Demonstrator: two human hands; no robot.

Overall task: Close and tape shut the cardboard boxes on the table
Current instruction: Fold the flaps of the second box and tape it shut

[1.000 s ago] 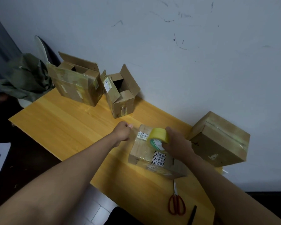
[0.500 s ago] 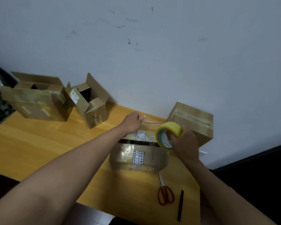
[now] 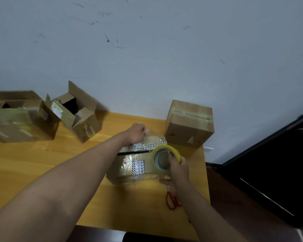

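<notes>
Four brown cardboard boxes share my yellow wooden table (image 3: 33, 159). From the head camera, my left hand (image 3: 136, 132) pinches the clear tape end at the far edge of the flat, label-covered cardboard box (image 3: 129, 169). My right hand (image 3: 179, 169) grips the yellow tape roll (image 3: 165, 158) above it. Red-handled scissors (image 3: 171, 200) lie partly behind my right wrist. A sealed box (image 3: 189, 124) stands just beyond; two open-flapped boxes (image 3: 77, 113) sit left.

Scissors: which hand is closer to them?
Right. The right hand, holding the tape roll, is just above the scissors; the left hand is at the box's far edge.
</notes>
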